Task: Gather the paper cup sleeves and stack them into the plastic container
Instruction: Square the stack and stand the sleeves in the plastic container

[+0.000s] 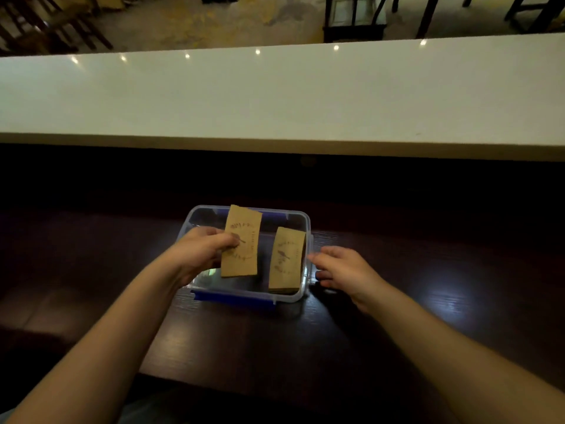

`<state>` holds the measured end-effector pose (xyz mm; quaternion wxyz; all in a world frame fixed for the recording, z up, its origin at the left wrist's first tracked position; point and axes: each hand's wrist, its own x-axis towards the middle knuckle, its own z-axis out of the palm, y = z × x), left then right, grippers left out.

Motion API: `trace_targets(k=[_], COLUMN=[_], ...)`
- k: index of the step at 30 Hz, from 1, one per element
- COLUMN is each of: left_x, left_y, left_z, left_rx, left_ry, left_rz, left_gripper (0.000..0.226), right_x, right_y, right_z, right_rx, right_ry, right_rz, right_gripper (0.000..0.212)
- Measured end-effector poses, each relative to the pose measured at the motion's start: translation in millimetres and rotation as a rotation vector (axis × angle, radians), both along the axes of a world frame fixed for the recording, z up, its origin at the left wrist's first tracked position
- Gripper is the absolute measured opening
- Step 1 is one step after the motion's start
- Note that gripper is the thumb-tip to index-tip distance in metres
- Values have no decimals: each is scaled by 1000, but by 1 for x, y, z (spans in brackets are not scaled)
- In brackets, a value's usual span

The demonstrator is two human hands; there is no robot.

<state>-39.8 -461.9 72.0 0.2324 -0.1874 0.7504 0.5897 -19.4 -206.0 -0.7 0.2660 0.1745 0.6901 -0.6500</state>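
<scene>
A clear plastic container point(301, 296) with blue clips sits on the dark wooden table, in the middle of the head view. My left hand point(201, 249) pinches a flat brown paper cup sleeve point(243, 252) by its left edge and holds it over the container's middle. A stack of brown sleeves point(287, 260) leans against the container's right wall, printed side up. My right hand point(344, 272) hovers just outside that right wall, fingers apart and holding nothing.
A long white counter point(275, 96) runs across behind the dark table point(397, 301), raised above it. Chairs and table legs stand on the floor beyond the counter. A bright light reflection lies on the table right of my right hand.
</scene>
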Motion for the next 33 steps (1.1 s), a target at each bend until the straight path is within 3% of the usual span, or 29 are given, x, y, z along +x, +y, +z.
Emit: trace_targets(k=[3,9,14,20,24,33], left_x=[-8,-23,-28,-30,-29,-27], left_y=[-8,-15,-16,-16,-8,-1], left_z=[-9,-33,-55,-69,-77,-87], left_rx=[-11,9,-11,-53,-146,-162], left_ry=[-69,-233,-293,-231,-163,-113], left_rz=[-13,-82,-125,-100,-120,-170], left_gripper=[13,19,18,17,16,9], right_x=[-2,-6,-5,-3,-1,4], right_y=[-9,-18,-19,-19,-21,-25], right_z=[1,8,10,14,17,24], right_rx=[-5,-120,-137,-131,-132,-120], right_ry=[19,54,52,61,69,99], right_rz=[-28,-56,-89,-94,-115,-142], right_gripper=[68,33,37,46,41,26])
